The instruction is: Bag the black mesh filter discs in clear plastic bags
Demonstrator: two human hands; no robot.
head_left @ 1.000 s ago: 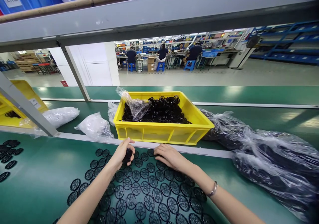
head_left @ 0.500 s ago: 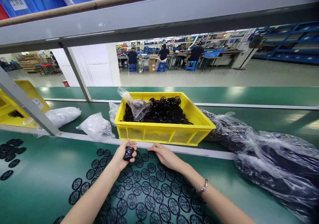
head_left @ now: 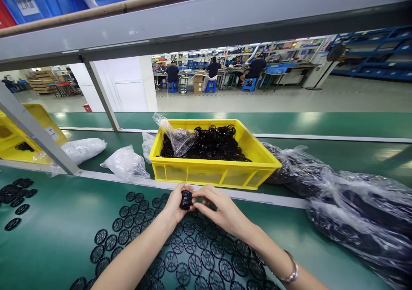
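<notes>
Black mesh discs (head_left: pixel 189 247) lie across the green surface (head_left: pixel 48 247) before a yellow crate (head_left: pixel 212 174), with seated workers (head_left: pixel 212 70) far across the room. The left hand (head_left: pixel 176 205) and right hand (head_left: pixel 222 208) now meet, fingers pinching a small black stack (head_left: pixel 186 199); earlier they were apart.

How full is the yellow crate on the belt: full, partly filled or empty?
Partly filled: the yellow crate holds a heap of black round mesh parts, with its yellow inner wall showing above them and a clear plastic bag hanging in at one corner.

We see a smooth yellow plastic crate (head_left: pixel 212 176), crinkled glossy polythene bags (head_left: pixel 350 204) right of it, and matt black openwork discs (head_left: pixel 195 264) in front of it.
</notes>
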